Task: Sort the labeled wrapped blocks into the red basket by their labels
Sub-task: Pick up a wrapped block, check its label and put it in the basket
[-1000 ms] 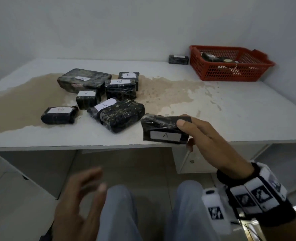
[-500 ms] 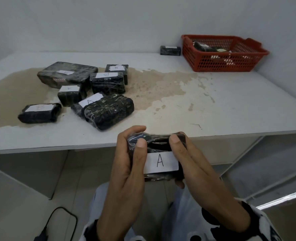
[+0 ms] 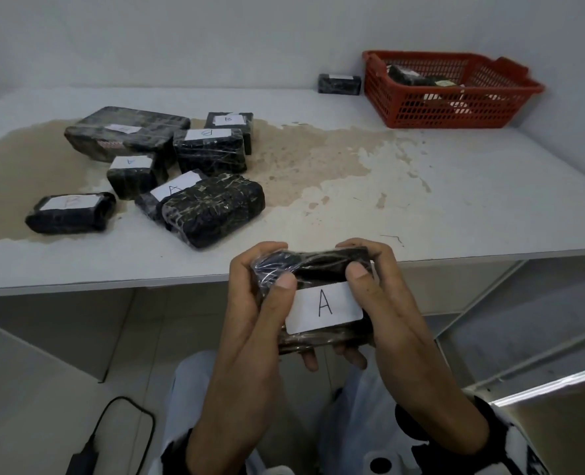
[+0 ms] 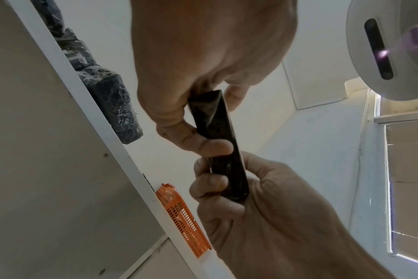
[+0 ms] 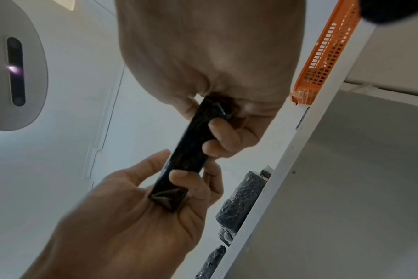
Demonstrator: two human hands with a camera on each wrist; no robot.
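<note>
A black wrapped block [image 3: 322, 305] with a white label marked A is held in front of the table's near edge, label facing up. My left hand [image 3: 267, 293] grips its left end with the thumb on top. My right hand [image 3: 370, 281] grips its right end the same way. From below, the left wrist view shows the block [image 4: 217, 141] between my left hand [image 4: 203, 66] and right hand [image 4: 251, 198]. The right wrist view shows the block [image 5: 191, 151] too. The red basket [image 3: 421, 108] stands at the table's far right with wrapped blocks inside.
Several labeled wrapped blocks [image 3: 181, 166] lie bunched on the left of the white table [image 3: 455, 200], marked A, B or D. One lone block [image 3: 339, 84] sits by the wall, left of the basket. A black cable [image 3: 126, 416] lies on the floor.
A second ago my right hand alone held the block at the table edge. My left hand rose and took its left end, and the label turned up toward me.
</note>
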